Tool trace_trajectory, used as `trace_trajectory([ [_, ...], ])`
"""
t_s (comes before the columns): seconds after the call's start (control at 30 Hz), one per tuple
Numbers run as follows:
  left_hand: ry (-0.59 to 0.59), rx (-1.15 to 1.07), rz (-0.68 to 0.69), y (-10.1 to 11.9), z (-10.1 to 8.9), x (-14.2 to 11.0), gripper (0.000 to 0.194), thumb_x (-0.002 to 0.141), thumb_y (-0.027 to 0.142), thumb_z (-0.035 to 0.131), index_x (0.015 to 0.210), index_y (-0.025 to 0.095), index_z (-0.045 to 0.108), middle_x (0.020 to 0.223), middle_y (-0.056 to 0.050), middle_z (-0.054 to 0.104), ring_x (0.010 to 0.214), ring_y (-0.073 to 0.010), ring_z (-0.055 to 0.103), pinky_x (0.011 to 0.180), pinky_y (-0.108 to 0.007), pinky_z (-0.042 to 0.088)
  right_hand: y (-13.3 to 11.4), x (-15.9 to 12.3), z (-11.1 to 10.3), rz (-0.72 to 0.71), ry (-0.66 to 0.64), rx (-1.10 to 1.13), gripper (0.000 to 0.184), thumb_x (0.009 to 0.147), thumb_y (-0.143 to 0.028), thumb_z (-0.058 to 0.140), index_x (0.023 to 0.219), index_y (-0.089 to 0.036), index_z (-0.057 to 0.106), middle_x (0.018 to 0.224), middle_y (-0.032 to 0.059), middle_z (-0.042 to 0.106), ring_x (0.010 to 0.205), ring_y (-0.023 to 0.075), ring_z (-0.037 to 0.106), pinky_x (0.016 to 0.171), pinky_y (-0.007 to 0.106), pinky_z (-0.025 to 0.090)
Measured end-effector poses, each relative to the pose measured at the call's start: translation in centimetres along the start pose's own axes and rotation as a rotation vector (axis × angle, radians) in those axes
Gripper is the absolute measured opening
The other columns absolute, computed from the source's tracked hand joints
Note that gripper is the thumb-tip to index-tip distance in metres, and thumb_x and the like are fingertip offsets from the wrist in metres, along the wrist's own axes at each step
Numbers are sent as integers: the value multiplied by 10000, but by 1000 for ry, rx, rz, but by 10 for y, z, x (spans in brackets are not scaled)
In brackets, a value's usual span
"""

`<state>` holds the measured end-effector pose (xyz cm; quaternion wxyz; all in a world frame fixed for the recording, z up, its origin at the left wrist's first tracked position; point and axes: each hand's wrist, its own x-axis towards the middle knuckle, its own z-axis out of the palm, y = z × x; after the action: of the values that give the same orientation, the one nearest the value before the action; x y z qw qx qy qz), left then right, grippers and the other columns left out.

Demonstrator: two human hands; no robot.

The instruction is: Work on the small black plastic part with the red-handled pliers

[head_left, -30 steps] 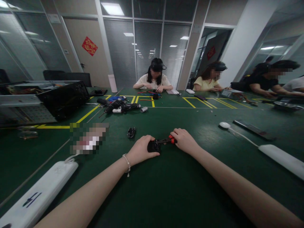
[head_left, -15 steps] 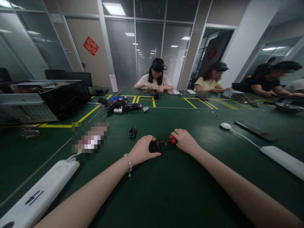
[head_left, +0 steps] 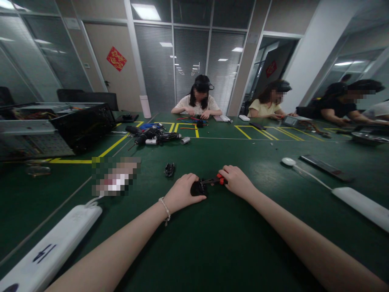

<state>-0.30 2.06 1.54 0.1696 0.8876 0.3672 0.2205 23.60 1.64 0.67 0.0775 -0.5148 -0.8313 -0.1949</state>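
Observation:
On the green table, my left hand [head_left: 182, 190] grips a small black part [head_left: 199, 188] between thumb and fingers; its exact kind is too dark to make out. My right hand [head_left: 235, 180] is closed around the red handles of a pair of pliers [head_left: 215, 179]. The dark jaws point left and reach the top of the black part. Beyond my left hand lies another small black piece [head_left: 169, 170], apart from both hands.
A white power strip [head_left: 60, 243] lies at the left, another [head_left: 361, 206] at the right. Farther off are a computer case [head_left: 82, 127], a heap of black tools and cables [head_left: 156, 135], a white mouse-shaped object [head_left: 288, 162] and a dark flat bar [head_left: 325, 167]. Several people sit across the table.
Both hands stay nearly where they were. The pliers' jaws have shifted very slightly at the black part, which is still held in my left hand.

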Motion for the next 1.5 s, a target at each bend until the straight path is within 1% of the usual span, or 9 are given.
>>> trace_trajectory([
  [0.2,-13,-13,32,-3,1,1,511,644,513,606,1031,202,487,996,-60,541,936,-250,495,789,-372,411,-1,0,0,-4,4,2,310,636,-102,531,943,-147,532,896,80,521,802,193,459,711,299,348],
  [0.67,-30,-40,22,-7,3,1,516,654,540,582,1034,205,485,1013,-58,531,926,-241,495,767,-362,417,1,-1,-2,3,-11,5,310,647,-110,527,954,-153,531,897,82,522,797,188,460,708,296,346],
  [0.93,-8,27,51,-6,3,1,515,651,536,589,1021,196,474,986,-58,531,899,-237,496,769,-364,408,0,0,0,-7,-15,9,300,656,-120,526,954,-151,537,900,85,523,806,192,460,707,298,343],
  [1.33,6,17,36,-5,3,1,534,647,538,590,1031,193,454,1018,-52,514,916,-226,495,778,-352,408,0,-1,1,20,-10,5,308,630,-117,547,936,-149,535,902,82,524,808,194,460,708,295,345],
  [1.5,8,11,31,-6,4,0,516,642,540,592,1006,196,465,990,-47,519,893,-226,501,752,-347,415,1,-2,-1,15,-11,6,311,628,-111,544,937,-149,535,892,80,523,796,191,465,709,294,351],
])
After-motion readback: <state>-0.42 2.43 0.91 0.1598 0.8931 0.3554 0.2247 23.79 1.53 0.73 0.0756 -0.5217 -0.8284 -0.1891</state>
